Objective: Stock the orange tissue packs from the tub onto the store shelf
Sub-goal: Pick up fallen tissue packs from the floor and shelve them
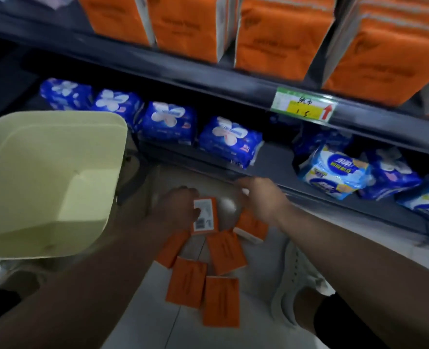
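Note:
Several small orange tissue packs (pixel 224 251) lie scattered on the pale floor in front of me. My left hand (pixel 176 207) grips one orange pack (pixel 205 216) with its white label side up. My right hand (pixel 257 197) hovers just right of it, fingers bent down over another orange pack (pixel 251 226); blur hides whether it touches. The pale green tub (pixel 49 182) stands at the left, tilted toward me, with nothing visible inside. Large orange tissue bundles (pixel 279 39) fill the upper store shelf (pixel 208 79).
Blue and white wrapped packs (pixel 229 141) line the lower shelf. A yellow-green price tag (pixel 302 108) hangs on the upper shelf's edge. My white shoe (pixel 296 280) stands on the floor right of the scattered packs.

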The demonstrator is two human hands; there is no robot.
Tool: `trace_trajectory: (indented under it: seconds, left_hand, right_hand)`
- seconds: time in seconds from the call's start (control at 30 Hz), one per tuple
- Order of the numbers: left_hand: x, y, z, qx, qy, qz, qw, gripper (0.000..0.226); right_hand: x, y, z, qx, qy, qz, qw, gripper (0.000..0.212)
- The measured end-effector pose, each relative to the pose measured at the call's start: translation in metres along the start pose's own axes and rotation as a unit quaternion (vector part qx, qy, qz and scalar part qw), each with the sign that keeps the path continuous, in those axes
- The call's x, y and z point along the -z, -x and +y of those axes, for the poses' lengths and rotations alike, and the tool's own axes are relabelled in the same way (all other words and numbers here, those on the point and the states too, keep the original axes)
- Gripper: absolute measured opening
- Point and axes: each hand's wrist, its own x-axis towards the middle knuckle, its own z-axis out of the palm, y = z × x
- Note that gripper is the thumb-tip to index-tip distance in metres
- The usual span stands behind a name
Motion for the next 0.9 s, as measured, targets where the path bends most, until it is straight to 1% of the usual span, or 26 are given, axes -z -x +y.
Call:
trace_trajectory:
  seconds: [0.03,0.13,0.17,0.3,0.4,0.53,0.57,0.63,0.73,0.77,0.83,0.9]
  left_hand:
    - [-0.01,-0.005,-0.004,0.01,0.004,-0.011,1.0,0.037]
    - [-0.034,-0.021,-0.01,0.041,-0.018,-0.042,0.998,0.046]
    - [-0.041,-0.027,-0.012,0.051,-0.022,-0.05,0.997,0.052]
    - [-0.068,-0.051,-0.019,0.094,0.001,-0.08,0.992,0.077]
    - [-0.085,-0.065,-0.023,0.091,0.019,-0.103,0.99,0.091]
    - [-0.098,-0.08,-0.026,0.068,-0.008,-0.118,0.991,0.095]
    - [-0.099,-0.082,-0.026,0.07,-0.011,-0.117,0.991,0.095]
    - [-0.1,-0.085,-0.027,0.085,-0.008,-0.111,0.99,0.086]
    - [-0.096,-0.083,-0.034,0.087,0.018,-0.112,0.99,0.072]
    - [-0.094,-0.081,-0.035,0.083,0.031,-0.108,0.99,0.071]
    - [-0.088,-0.074,-0.037,0.076,0.062,-0.077,0.992,0.067]
    - [-0.083,-0.062,-0.042,0.08,0.137,-0.022,0.987,0.058]
  right_hand:
    - [-0.007,-0.004,0.006,-0.007,-0.007,-0.003,1.0,0.025]
    - [-0.03,-0.015,0.02,-0.035,0.001,-0.021,0.999,0.015]
    - [-0.039,-0.02,0.025,-0.043,0.005,-0.027,0.999,0.016]
    - [-0.068,-0.032,0.042,-0.07,0.013,-0.028,0.997,0.036]
    - [-0.082,-0.038,0.056,-0.078,0.023,-0.035,0.996,0.041]
    - [-0.089,-0.044,0.073,-0.11,0.006,-0.051,0.993,0.04]
    - [-0.09,-0.045,0.075,-0.117,-0.002,-0.05,0.992,0.042]
    - [-0.089,-0.045,0.08,-0.123,-0.004,-0.049,0.991,0.048]
    - [-0.089,-0.043,0.083,-0.141,0.006,-0.048,0.989,0.032]
    - [-0.09,-0.042,0.085,-0.152,0.001,-0.045,0.987,0.032]
    - [-0.092,-0.042,0.088,-0.188,-0.025,-0.04,0.981,0.04]
    - [-0.097,-0.044,0.091,-0.239,-0.069,-0.033,0.968,0.053]
